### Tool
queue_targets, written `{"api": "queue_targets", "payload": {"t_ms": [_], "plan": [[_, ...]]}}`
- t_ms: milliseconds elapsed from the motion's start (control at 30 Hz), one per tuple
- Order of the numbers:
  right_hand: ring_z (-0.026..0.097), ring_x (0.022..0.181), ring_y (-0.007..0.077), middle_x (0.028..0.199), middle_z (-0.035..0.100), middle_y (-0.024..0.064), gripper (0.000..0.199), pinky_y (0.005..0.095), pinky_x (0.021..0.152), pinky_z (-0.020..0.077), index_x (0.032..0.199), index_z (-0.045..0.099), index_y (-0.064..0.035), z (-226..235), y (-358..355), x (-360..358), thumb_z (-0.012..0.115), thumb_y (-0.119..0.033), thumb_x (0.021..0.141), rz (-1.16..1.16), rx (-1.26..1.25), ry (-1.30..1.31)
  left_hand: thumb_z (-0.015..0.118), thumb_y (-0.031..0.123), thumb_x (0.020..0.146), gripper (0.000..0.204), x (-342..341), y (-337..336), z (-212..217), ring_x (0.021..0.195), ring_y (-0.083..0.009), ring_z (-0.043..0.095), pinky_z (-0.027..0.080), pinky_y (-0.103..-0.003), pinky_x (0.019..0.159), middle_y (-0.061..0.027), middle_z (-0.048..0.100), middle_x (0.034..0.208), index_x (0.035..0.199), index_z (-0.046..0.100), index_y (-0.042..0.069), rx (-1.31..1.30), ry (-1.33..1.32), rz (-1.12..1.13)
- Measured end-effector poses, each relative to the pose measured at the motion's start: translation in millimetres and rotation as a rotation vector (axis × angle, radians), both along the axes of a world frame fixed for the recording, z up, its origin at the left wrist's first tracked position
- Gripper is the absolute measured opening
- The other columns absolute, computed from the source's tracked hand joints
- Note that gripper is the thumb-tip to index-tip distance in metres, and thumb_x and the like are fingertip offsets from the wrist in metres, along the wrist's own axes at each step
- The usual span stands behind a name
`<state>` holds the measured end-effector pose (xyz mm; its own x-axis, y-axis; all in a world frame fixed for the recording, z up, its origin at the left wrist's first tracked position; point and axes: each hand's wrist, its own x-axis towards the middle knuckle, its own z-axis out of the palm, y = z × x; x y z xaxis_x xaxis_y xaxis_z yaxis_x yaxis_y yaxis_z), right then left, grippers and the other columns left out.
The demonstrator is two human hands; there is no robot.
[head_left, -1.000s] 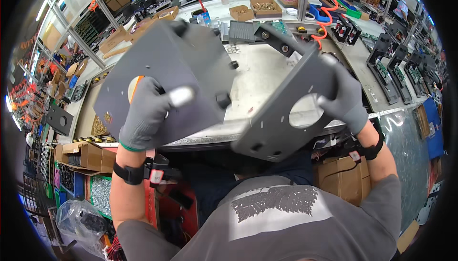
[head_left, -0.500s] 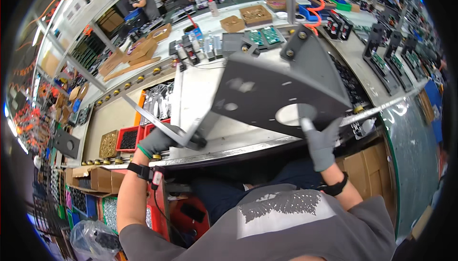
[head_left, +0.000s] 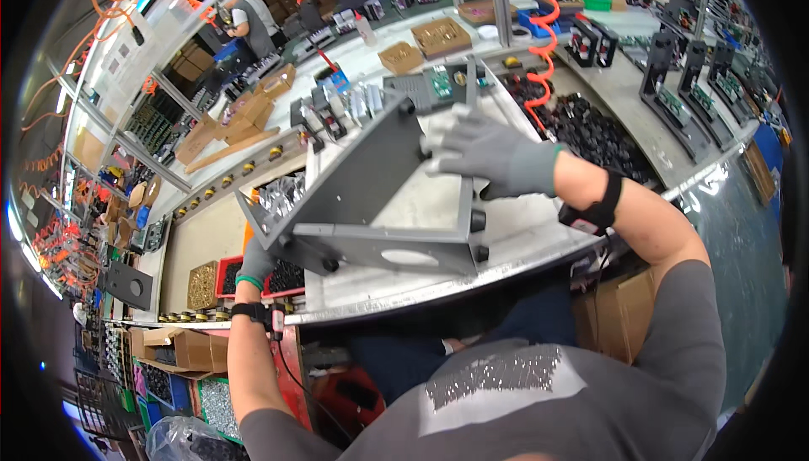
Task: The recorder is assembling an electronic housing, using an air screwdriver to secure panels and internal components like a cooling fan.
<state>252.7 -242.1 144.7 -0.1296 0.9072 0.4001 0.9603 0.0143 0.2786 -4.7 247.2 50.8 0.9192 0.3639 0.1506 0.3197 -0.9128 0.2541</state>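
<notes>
left hand: grey glove with green cuff (head_left: 255, 264), low at the left end of the grey metal housing (head_left: 371, 195), fingers curled under its lower left corner, clamped on it; fingertips hidden by the metal.
right hand: grey glove (head_left: 493, 156), laid over the housing's upper right edge, fingers spread a little and bent over the rim, gripping it.
housing: big folded sheet-metal box, dark grey, open side up, tilted so its left end sits lower; held above the front edge of the workbench (head_left: 539, 233), between both hands. Oval cut-out (head_left: 409, 256) in the near front wall, black round feet (head_left: 477, 222) along the right edge.
wrists: black band on the left wrist (head_left: 250, 312), black strap on the right forearm (head_left: 595, 211).
bench: pale top, metal front rim, just under the housing.
left of bench: red bins of small dark parts (head_left: 282, 276), cardboard boxes (head_left: 190, 347) below.
behind: orange coiled hose (head_left: 543, 18) hanging, tray of black parts (head_left: 590, 128) to the right, small cardboard boxes (head_left: 440, 35) further back.
other person: someone in a grey top (head_left: 253, 18) at the far bench, upper left, well apart.
</notes>
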Motion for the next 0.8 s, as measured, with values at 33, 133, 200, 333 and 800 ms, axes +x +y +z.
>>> {"api": "queue_targets", "payload": {"t_ms": [33,133,200,333,800], "plan": [[0.055,0.120,0.0310,0.119,0.059,0.0087,0.053,0.0559,0.117,0.0269,0.114,0.063,-0.0197,-3.2,12.8,5.2,0.078,-0.018,0.063,-0.052,-0.193,0.240,0.063,0.015,0.092,0.027,-0.6,-2.6,13.1,0.099,-0.0267,0.068,0.052,-0.038,0.084,-0.0170,0.072,0.107,0.116,0.066,0.003,-0.014,0.043,0.185],[0.060,0.093,0.0293,0.078,0.058,0.0042,0.017,0.0574,0.113,0.0317,0.078,0.066,-0.0208,-13.2,21.6,19.4,0.071,-0.020,0.062,-0.090,-0.423,0.187,0.066,0.015,0.089,0.023,-0.1,-34.3,59.1,0.094,-0.0339,0.070,0.053,-0.043,0.084,-0.0175,0.072,0.103,0.111,0.071,0.007,0.119,-0.412,0.457],[0.056,0.082,0.0300,0.074,0.059,0.0045,0.015,0.0448,0.082,0.0417,0.066,0.065,-0.0193,-21.2,9.4,23.9,0.069,-0.019,0.052,-0.039,-0.236,0.222,0.068,0.016,0.086,0.038,10.2,-70.2,83.3,0.101,-0.0346,0.067,0.053,-0.040,0.087,-0.0192,0.069,0.111,0.122,0.064,0.005,0.118,-0.669,0.298],[0.051,0.078,0.0317,0.069,0.053,0.0054,0.020,0.0429,0.079,0.0394,0.063,0.062,-0.0162,-41.0,-15.9,29.7,0.066,-0.017,0.043,-0.023,-0.105,0.316,0.067,0.033,0.087,0.053,62.7,-117.5,98.5,0.102,-0.0301,0.069,0.054,-0.039,0.090,-0.0163,0.071,0.113,0.133,0.060,0.008,-0.363,-0.033,0.041],[0.064,0.081,0.0374,0.083,0.067,0.0169,0.021,0.0497,0.076,0.0471,0.087,0.068,-0.0087,-15.2,-46.1,10.0,0.061,-0.006,0.067,-0.182,-0.423,0.317,0.068,0.049,0.085,0.036,75.3,-147.1,80.3,0.094,-0.0313,0.069,0.052,-0.043,0.082,-0.0109,0.071,0.091,0.099,0.075,0.016,0.056,-0.212,0.037]]}}
